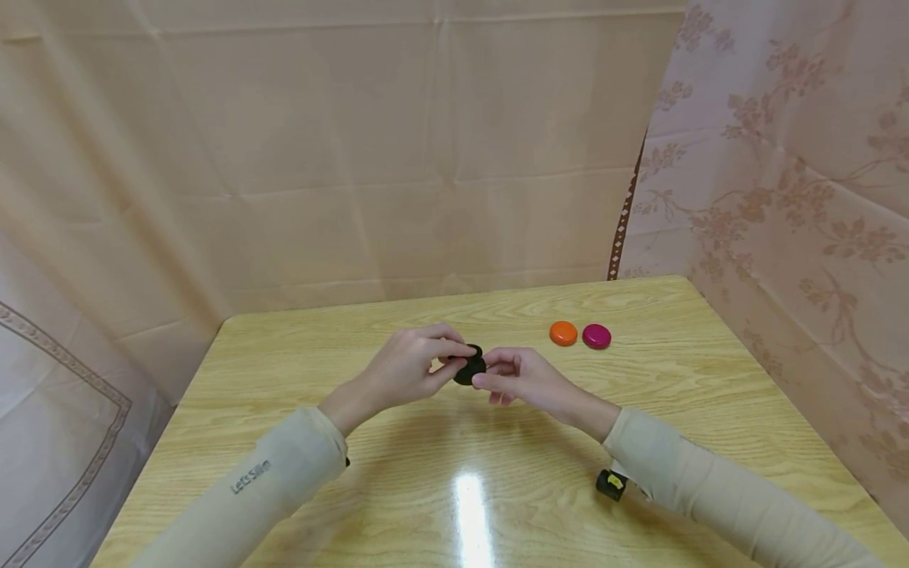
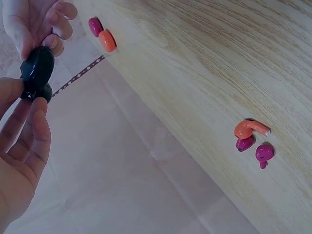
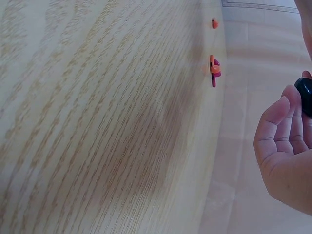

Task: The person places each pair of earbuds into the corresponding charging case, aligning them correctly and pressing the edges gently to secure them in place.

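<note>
Both hands meet over the middle of the table at a small, glossy black earbud case, held above the tabletop. My left hand pinches it from the left between thumb and fingers. From the right, my right hand holds its edge with thumb and fingertips. In the left wrist view the black case shows an oval body with a smaller rounded part below; whether that is a lid or an earbud I cannot tell. Only part of the black case shows in the right wrist view, at the right edge.
An orange round case and a magenta round case lie side by side, back right on the wooden table. The left wrist view also shows an orange earbud and magenta earbuds near the table edge. Curtains hang behind.
</note>
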`<move>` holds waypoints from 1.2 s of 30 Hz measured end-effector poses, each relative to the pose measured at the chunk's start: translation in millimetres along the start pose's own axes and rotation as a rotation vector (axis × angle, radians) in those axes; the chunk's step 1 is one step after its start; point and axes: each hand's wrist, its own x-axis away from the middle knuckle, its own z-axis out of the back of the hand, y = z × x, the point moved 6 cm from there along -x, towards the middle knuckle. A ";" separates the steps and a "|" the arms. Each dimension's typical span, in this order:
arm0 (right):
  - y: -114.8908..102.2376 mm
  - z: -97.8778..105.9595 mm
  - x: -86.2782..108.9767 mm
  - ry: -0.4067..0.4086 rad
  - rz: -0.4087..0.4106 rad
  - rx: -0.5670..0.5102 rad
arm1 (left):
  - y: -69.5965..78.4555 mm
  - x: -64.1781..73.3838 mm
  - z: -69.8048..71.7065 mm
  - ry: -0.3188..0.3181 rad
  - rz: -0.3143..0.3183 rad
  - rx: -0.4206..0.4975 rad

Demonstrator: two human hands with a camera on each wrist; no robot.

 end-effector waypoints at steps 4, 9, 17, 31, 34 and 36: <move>0.4 0.2 0.1 -0.002 0.004 -0.002 | 0.7 -0.1 0.0 0.009 -0.006 -0.001; 0.0 -0.2 1.0 0.005 -0.003 -0.004 | 0.6 0.2 -0.8 0.008 -0.007 -0.003; 0.0 -0.2 1.3 0.011 -0.005 0.002 | 0.8 0.5 -2.8 -0.014 0.017 0.004; 3.2 -1.4 -1.1 0.012 -0.010 -0.012 | -2.7 1.6 -2.1 -0.021 0.093 0.086; 4.1 -1.5 -2.0 0.013 -0.012 -0.011 | -2.9 1.9 -1.1 -0.019 0.110 0.096; 4.2 -1.7 -2.2 0.015 -0.013 -0.013 | -3.0 2.2 -0.6 -0.019 0.119 0.104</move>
